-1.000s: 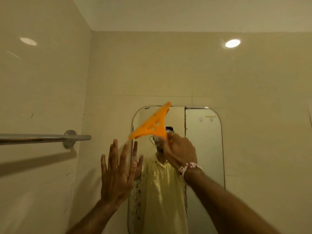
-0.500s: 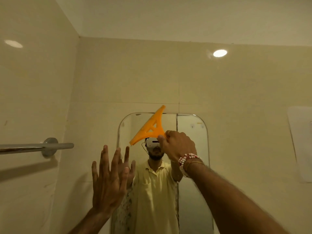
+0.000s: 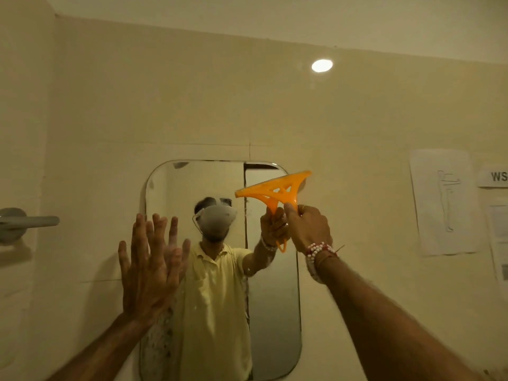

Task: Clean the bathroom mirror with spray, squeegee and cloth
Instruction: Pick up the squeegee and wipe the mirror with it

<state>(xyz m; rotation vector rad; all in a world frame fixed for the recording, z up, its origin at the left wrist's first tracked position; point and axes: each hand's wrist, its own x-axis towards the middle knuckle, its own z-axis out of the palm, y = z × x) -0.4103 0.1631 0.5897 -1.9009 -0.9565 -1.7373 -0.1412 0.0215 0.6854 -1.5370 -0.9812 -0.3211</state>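
A tall mirror (image 3: pixel 272 312) with rounded corners hangs on the cream tiled wall straight ahead. My right hand (image 3: pixel 308 226) grips the handle of an orange plastic squeegee (image 3: pixel 275 192), holding its blade near the mirror's upper right corner, tilted slightly up to the right. My left hand (image 3: pixel 148 270) is raised flat with fingers spread, at the mirror's left edge. A person in a yellow shirt is reflected in the glass. No spray bottle or cloth is in view.
A metal towel rail (image 3: pixel 24 222) sticks out from the left wall. Paper sheets (image 3: pixel 442 202) are stuck on the wall to the right of the mirror. A round light reflection (image 3: pixel 322 65) shows on the upper tiles.
My right hand has carried the squeegee from the mirror's upper left across to its upper right corner, and the blade has levelled out. The view has swung right. My left hand stays raised.
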